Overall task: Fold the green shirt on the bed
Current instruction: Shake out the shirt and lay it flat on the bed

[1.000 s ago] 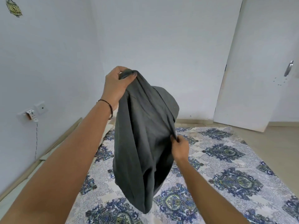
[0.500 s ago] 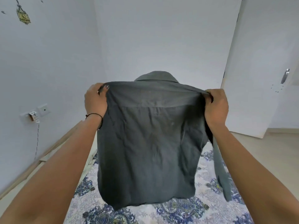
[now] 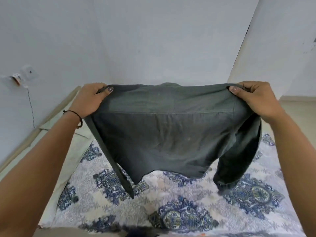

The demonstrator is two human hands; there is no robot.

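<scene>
Head: left hand, right hand grip shirt above bed.

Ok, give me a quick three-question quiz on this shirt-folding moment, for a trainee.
1. True or false: the green shirt lies flat on the bed.
2. Which hand wears the black wrist cord? A: left hand. B: right hand.
3. Fill in: the dangling sleeve hangs below the ___ hand.
Key: 1 false, both hands hold it up by the shoulders. 2 A. 3 right.
</scene>
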